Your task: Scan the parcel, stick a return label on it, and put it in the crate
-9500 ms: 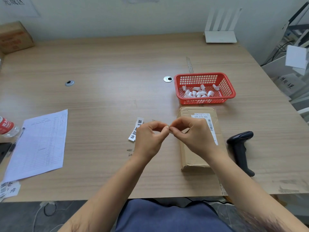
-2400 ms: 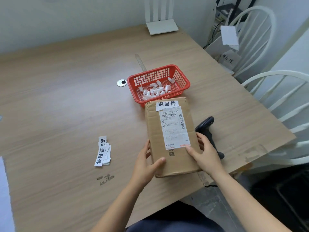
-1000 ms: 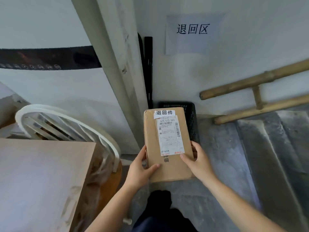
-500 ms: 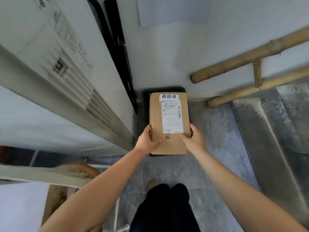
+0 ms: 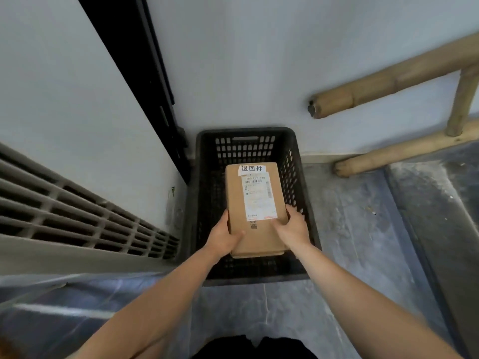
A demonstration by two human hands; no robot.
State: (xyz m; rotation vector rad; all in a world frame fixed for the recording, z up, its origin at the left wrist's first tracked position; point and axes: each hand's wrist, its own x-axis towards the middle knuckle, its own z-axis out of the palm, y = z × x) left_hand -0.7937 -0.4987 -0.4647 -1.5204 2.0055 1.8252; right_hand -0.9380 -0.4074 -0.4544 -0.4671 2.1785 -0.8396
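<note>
Fingers [image 5: 239, 233] of your left hand [image 5: 223, 235] wrap the near-left edge of the parcel [image 5: 256, 211], thumb lying on its top face. Your right hand [image 5: 295, 226] mirrors this on the near-right edge, fingers closed around the side and partly hidden beneath. Both hands are gripping the parcel at its near end; neither is closer than the other.

The parcel sits between your palms and extends directly away from you. Its long axis runs from the near wall of the crate [image 5: 204, 203] toward the far wall, parallel with the crate's own long sides. The return label [image 5: 252, 168] is fixed across the far end of the top face, just above the shipping label [image 5: 260, 198].

The parcel is inside the crate opening, below the rim, nearer the right wall than the left. Whether its underside is already touching the crate floor cannot be determined from this view.

The crate stands on the floor [image 5: 350, 229] in the corner, against the wall [image 5: 259, 60].

Judged status: scan and labelling appear complete; placement is in hand. Lower the parcel level, along the same axis, then open both hands outward. Clearance to the right wall looks tight for your right hand.
</note>
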